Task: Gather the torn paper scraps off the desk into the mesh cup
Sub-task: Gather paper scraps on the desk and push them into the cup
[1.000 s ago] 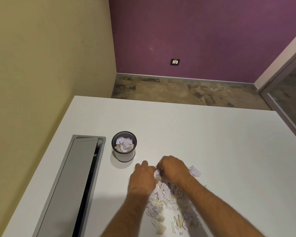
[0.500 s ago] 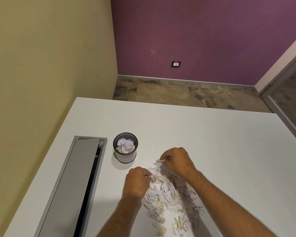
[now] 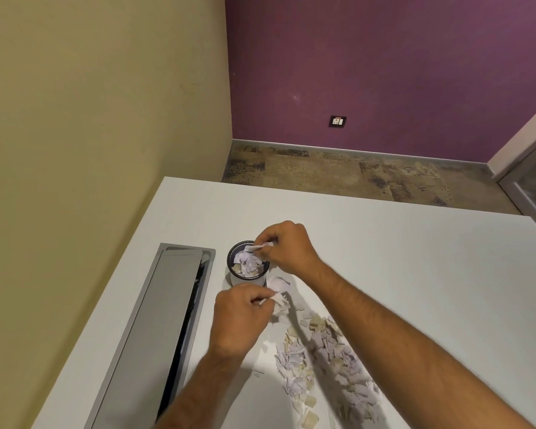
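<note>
A grey cable tray lid (image 3: 155, 329) sits recessed in the desktop; a wall socket (image 3: 337, 121) marks the purple wall (image 3: 384, 63)

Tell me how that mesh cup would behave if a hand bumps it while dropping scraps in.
The mesh cup is probably light, holding only paper scraps, so a knock from the right hand could slide it. It stands upright and squat, so it seems likelier to slide than tip.

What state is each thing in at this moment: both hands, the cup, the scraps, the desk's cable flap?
Right hand: over the mesh cup, pinching scraps.
Left hand: beside the cup, pinching scraps.
Mesh cup: upright, partly filled with scraps.
Scrap pile: many pieces lying on the desk.
Cable flap: slightly ajar, dark gap along its right edge.
</note>
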A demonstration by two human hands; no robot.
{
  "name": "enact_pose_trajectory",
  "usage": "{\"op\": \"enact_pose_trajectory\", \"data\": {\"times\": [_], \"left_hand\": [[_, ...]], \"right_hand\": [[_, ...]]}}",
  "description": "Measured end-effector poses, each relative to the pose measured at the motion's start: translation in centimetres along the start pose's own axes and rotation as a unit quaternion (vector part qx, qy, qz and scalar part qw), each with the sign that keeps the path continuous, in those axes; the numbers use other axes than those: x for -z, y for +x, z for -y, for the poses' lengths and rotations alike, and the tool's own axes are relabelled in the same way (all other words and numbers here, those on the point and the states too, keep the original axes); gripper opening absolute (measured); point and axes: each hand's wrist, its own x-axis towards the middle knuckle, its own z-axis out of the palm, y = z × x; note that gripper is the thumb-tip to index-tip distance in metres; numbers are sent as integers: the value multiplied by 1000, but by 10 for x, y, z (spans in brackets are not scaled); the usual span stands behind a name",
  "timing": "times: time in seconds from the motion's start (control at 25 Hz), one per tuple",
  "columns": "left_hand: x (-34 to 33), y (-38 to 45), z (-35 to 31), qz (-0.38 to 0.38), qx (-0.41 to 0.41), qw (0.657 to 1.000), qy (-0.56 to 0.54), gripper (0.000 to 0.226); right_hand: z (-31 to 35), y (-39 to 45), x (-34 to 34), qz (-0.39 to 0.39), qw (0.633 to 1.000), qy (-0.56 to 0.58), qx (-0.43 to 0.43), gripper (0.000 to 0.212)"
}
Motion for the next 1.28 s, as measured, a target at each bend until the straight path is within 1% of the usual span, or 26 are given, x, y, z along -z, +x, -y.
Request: {"op": "enact_pose_trajectory", "data": {"times": [0.04,0.12,0.2,0.24,0.28,0.36,0.44,0.52,0.64,0.76,0.84,0.88,0.92,0.96,1.0,1.04,1.12,1.16,1.2,1.28], "left_hand": [[8,2,-5,-10,-4,1000,-12,22],[24,9,-12,-29,-7,999,-36,21],[36,21,-15,-55,-13,998,-34,21],[40,29,-15,-66,-16,997,-20,20],[42,38,-15,-73,-16,997,-1,19],[43,57,-13,-69,-12,996,52,17],[40,72,-10,-37,-9,993,115,15],[35,81,-8,10,-15,986,164,15],[31,86,-4,51,-33,970,236,26],[27,78,-2,46,-84,966,241,37],[23,63,-1,26,-158,964,210,34],[19,53,3,29,-195,960,198,30],[15,42,8,50,-221,955,193,28],[10,31,14,91,-228,949,198,28],[5,21,20,141,-220,943,209,29],[-1,10,26,187,-209,934,222,31],[-15,-9,36,253,-192,916,247,37],[-22,-18,40,272,-178,910,257,40],[-29,-28,44,283,-161,908,264,43],[-41,-46,50,280,-131,908,282,46]], "right_hand": [[0,4,-5,15,1000,-19,1,20],[-2,8,-11,53,998,-22,-6,31],[-7,9,-12,76,997,2,-4,37],[-10,9,-11,74,997,20,-1,36],[-13,7,-9,58,997,43,-2,35],[-23,3,-5,-9,995,101,-21,31],[-35,-7,1,-65,984,159,-52,28],[-48,-20,5,-71,979,176,-79,24],[-67,-49,6,-19,991,97,-89,22],[-77,-85,5,19,996,22,-82,24],[-79,-114,-2,37,995,-6,-89,27],[-78,-130,-7,43,994,-9,-97,28],[-77,-146,-12,46,994,-11,-99,26],[-77,-161,-16,44,995,-30,-88,25],[-77,-175,-20,48,995,-67,-60,23],[-79,-186,-24,66,991,-112,-23,27],[-86,-203,-31,147,970,-191,40,47],[-89,-208,-34,188,954,-227,57,56],[-91,-211,-37,217,939,-259,71,59],[-94,-215,-46,228,920,-303,97,53]]}}
